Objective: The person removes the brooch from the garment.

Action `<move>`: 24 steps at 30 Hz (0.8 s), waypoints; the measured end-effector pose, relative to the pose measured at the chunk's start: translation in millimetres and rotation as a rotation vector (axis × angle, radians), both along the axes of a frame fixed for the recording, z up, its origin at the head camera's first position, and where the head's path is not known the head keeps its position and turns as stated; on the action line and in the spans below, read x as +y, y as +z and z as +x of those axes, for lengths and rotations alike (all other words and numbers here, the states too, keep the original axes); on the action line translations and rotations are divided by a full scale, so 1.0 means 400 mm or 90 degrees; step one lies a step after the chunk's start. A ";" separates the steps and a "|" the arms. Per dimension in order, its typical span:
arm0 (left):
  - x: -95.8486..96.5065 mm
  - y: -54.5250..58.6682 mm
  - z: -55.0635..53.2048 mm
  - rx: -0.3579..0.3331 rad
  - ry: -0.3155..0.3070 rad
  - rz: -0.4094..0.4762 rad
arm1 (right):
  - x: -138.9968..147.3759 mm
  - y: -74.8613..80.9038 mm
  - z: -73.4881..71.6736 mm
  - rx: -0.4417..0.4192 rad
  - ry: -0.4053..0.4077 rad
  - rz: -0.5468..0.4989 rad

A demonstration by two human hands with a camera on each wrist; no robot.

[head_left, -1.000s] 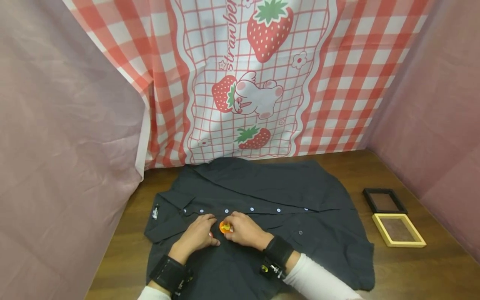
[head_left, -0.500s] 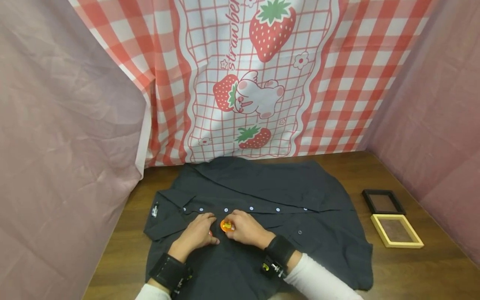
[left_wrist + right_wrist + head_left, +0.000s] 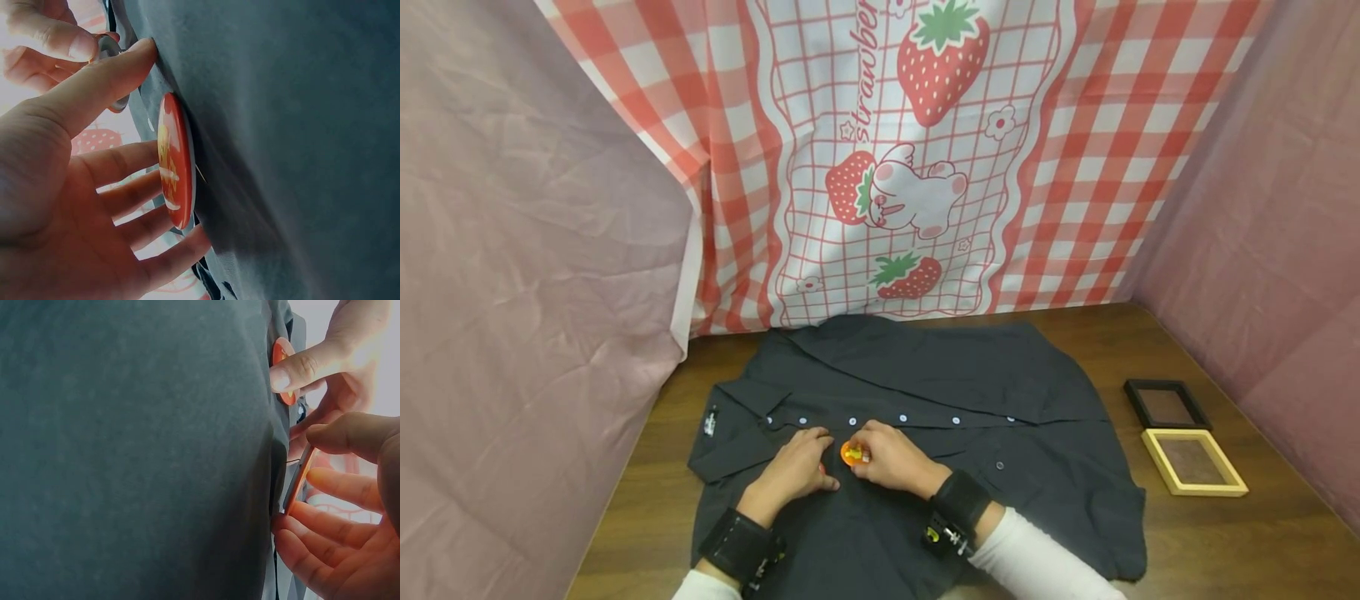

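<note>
"Starting from the left, how would the shirt point(image 3: 925, 367) handle?"

"Light and limp, I'd guess: dark, matt cloth that would ruck under a push, so it's best steadied flat near the work. Its round, pale buttons point(image 3: 903, 417) look hard and smooth."

"And the left hand point(image 3: 793, 467)?"

"Thumb and fingers are stretched well apart about the red badge point(image 3: 176, 162), gripping nothing that I can see; whether a fingertip touches the badge, I can't tell. That glossy, domed disc stands at the shirt front, a thin pin point(image 3: 200, 173) showing between its back and the cloth."

"Slippery?"

"On its face, probably, but light and stiff. I'd take it by the rim, clear of the point."

"What's just right of it?"

"An orange badge point(image 3: 852, 453), over the shirt below the buttons. The right hand point(image 3: 891, 458) pinches its edge, thumb against fingertips. Its back looks flat and grey, with a fine wire point(image 3: 292, 461) reaching towards the cloth; that may bend easily, so a gentle hold suits."

"At the far right?"

"Two rigid-looking rectangles on the wood-grained table point(image 3: 632, 517): a black frame point(image 3: 1138, 404), and nearer us a yellow frame point(image 3: 1212, 490)."
</note>
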State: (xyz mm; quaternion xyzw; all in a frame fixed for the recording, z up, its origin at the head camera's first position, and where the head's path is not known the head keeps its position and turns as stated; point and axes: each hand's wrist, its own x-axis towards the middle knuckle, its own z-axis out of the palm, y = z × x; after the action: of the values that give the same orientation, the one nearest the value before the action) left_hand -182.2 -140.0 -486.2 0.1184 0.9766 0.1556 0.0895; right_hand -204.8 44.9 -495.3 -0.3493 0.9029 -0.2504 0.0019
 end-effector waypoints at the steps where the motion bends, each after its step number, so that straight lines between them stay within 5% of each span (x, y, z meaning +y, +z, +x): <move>1: 0.001 -0.001 0.000 0.000 -0.001 -0.001 | 0.001 -0.001 0.000 -0.002 0.000 -0.002; 24: 0.003 -0.006 -0.001 0.040 0.008 0.026 | 0.014 0.003 -0.007 -0.064 -0.022 -0.052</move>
State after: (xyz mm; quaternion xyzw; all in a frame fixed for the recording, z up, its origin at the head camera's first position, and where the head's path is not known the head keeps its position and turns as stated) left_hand -182.4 -138.8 -488.8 0.1189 0.9762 0.1724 0.0557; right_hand -207.5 50.5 -494.3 -0.3207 0.8966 -0.3041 0.0289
